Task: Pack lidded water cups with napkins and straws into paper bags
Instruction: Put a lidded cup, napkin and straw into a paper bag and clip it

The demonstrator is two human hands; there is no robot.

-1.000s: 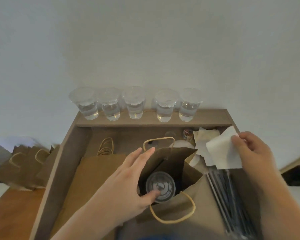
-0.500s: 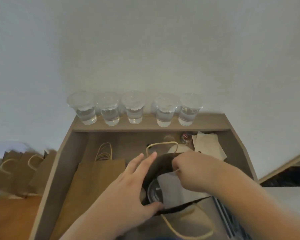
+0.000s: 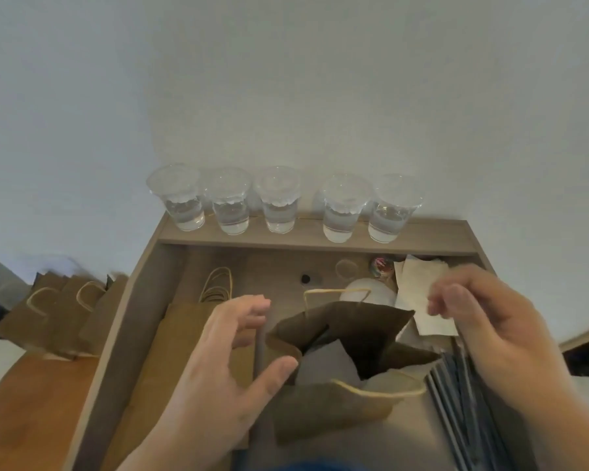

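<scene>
An open brown paper bag (image 3: pixel 351 328) stands in the middle of the wooden tray (image 3: pixel 130 334). A white napkin (image 3: pixel 327 363) lies inside it, hiding whatever is below. My left hand (image 3: pixel 225 365) holds the bag's left side between thumb and fingers. My right hand (image 3: pixel 493 331) hovers right of the bag with loosely curled fingers and nothing in it, above the dark straws (image 3: pixel 456 399) and beside the napkin stack (image 3: pixel 417 287). Several lidded water cups (image 3: pixel 278 202) stand in a row on the tray's back ledge.
Flat paper bags (image 3: pixel 187 351) lie in the tray's left part, handles pointing away. More bags (image 3: pixel 58 317) lean outside the tray at the left on a wooden surface. A white round object (image 3: pixel 368 294) sits behind the open bag. A wall rises just behind the cups.
My right hand put the napkin into the bag, let it go and drew back to the right over the straws. My left hand stayed at the bag's left side.
</scene>
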